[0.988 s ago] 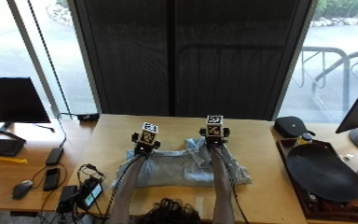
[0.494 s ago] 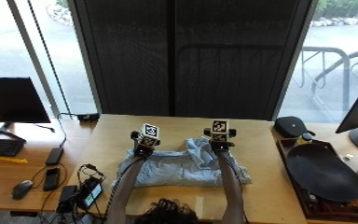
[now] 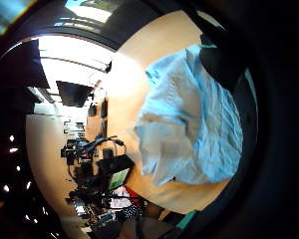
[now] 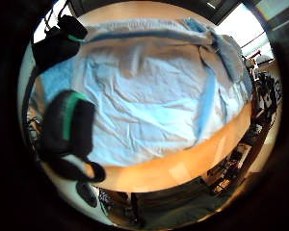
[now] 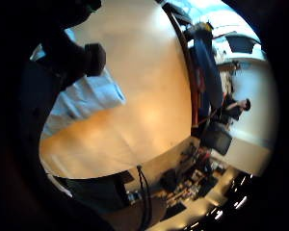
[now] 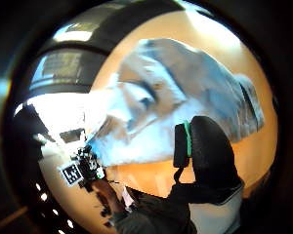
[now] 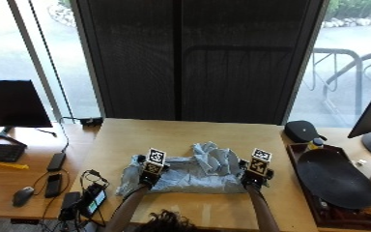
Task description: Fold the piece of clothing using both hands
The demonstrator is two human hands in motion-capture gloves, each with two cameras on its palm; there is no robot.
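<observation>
Fingers of left hand [image 7: 148, 172] and right hand [image 7: 255, 177]: we cannot tell whether clenched or released. Light blue garment [image 7: 192, 173] lies crumpled between both hands, lower centre of frame, on wooden counter [image 7: 134, 137].

The piece of clothing [image 7: 192, 171] is a pale blue garment, creased and rumpled; it lies spread across the near half of the wooden table; one part is bunched up into a heap at its far edge.
</observation>
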